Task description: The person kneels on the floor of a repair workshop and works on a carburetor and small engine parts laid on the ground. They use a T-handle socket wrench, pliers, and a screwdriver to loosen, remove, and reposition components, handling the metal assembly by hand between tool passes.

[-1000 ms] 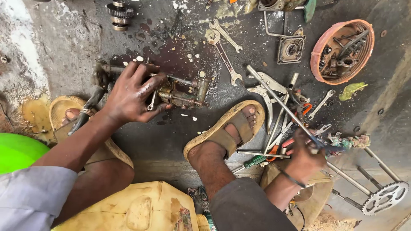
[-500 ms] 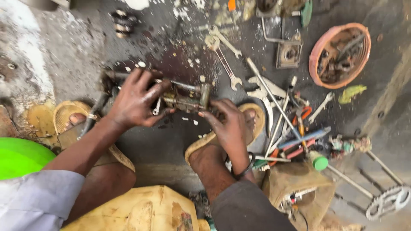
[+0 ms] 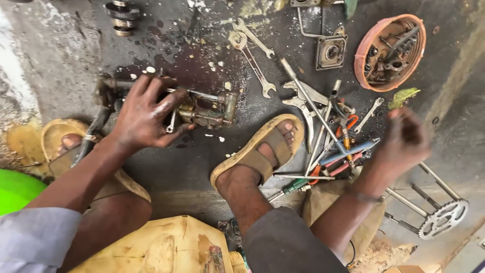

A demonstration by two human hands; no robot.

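My left hand [image 3: 144,114] lies spread over a greasy metal assembly [image 3: 209,114] on the dark oily floor and holds it down, fingers wrapped on its left part. My right hand [image 3: 404,139] is blurred, up off the floor at the right, just past a pile of hand tools [image 3: 328,136] with screwdrivers, pliers and rods. I cannot tell whether it holds anything. My sandalled right foot [image 3: 262,151] rests between the assembly and the tools.
Two open-end wrenches [image 3: 252,55] lie behind the assembly. An orange bowl [image 3: 364,65] of metal parts stands at the back right, a square metal plate [image 3: 331,50] beside it. A chain sprocket [image 3: 444,217] lies at the right, a gear stack [image 3: 121,17] at the back left.
My right hand went from the tool pile to the assembly and has now swung back to the right over the tools. My left hand stayed on the assembly.
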